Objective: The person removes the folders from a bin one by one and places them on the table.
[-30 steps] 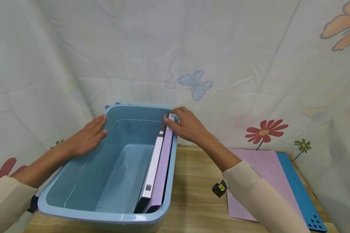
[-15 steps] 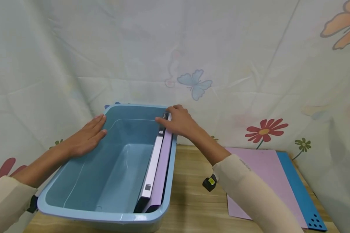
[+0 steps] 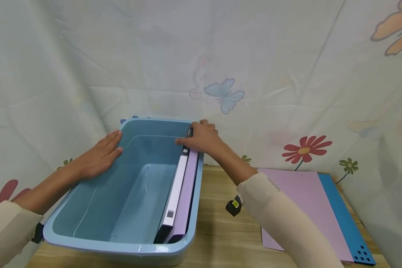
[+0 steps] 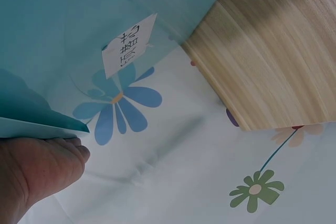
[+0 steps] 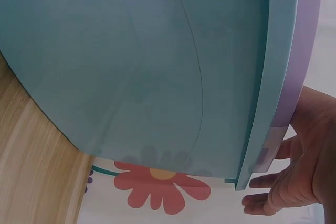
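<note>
A light blue plastic tub (image 3: 120, 250) stands on the wooden table. Two binders lean side by side along its right wall: one with a white-and-black spine (image 3: 175, 193), one purple (image 3: 184, 201). My left hand (image 3: 98, 156) rests on the tub's left rim with straight fingers; the left wrist view shows the palm (image 4: 42, 169) below the rim edge. Over the far end of the binders, my right hand (image 3: 204, 137) has its thumb stretched left past the white-and-black one. In the right wrist view, the right hand's fingers (image 5: 283, 187) are spread loosely beside the purple binder's end.
A flat purple folder (image 3: 288, 182) and a blue one (image 3: 341, 219) with punched holes lie on the table (image 3: 227, 230) at the right. Behind the tub hangs a flower-printed curtain (image 3: 154, 56). A white paper label (image 4: 129, 46) sticks to the tub's outer side.
My right hand has shifted left over the binders' far end, its thumb now reaching past the white-and-black binder. The left hand, tub and binders have stayed put.
</note>
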`<state>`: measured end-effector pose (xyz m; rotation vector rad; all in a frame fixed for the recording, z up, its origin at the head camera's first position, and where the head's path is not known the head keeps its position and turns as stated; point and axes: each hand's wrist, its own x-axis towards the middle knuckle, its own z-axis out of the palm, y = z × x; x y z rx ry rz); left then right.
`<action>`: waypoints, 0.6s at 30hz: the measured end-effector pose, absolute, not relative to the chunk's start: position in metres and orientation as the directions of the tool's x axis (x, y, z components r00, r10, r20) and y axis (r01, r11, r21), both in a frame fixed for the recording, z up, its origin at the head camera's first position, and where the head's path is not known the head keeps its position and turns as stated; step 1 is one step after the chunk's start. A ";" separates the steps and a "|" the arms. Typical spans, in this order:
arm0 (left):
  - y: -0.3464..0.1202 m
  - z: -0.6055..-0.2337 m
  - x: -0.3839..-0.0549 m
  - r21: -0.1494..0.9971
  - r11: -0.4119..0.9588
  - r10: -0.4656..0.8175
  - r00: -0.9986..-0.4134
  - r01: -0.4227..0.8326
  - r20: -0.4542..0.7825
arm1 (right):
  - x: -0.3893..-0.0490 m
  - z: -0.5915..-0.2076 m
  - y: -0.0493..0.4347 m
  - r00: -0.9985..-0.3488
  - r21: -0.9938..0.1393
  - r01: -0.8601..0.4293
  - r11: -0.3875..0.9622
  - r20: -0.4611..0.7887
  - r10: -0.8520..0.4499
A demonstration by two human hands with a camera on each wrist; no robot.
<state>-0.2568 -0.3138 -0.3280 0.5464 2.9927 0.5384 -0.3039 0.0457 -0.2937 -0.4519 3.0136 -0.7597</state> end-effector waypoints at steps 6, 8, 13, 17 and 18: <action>-0.314 -0.328 -0.257 0.351 0.876 0.350 -0.937 0.332 0.013 | -0.304 -0.293 0.043 -0.954 -0.430 -0.293 0.854 0.076 -0.290; -0.314 -0.328 -0.257 0.356 0.873 0.352 -0.936 0.333 0.013 | -0.304 -0.292 0.041 -0.952 -0.426 -0.299 0.854 0.076 -0.296; -0.317 -0.328 -0.258 0.367 0.866 0.360 -0.933 0.340 0.015 | -0.303 -0.290 0.035 -0.953 -0.451 -0.293 0.843 0.069 -0.295; -0.318 -0.328 -0.259 0.377 0.861 0.362 -0.932 0.341 0.015 | -0.300 -0.288 0.032 -0.955 -0.479 -0.288 0.829 0.077 -0.287; -0.318 -0.328 -0.259 0.378 0.861 0.362 -0.932 0.341 0.015 | -0.298 -0.286 0.031 -0.955 -0.483 -0.288 0.827 0.084 -0.284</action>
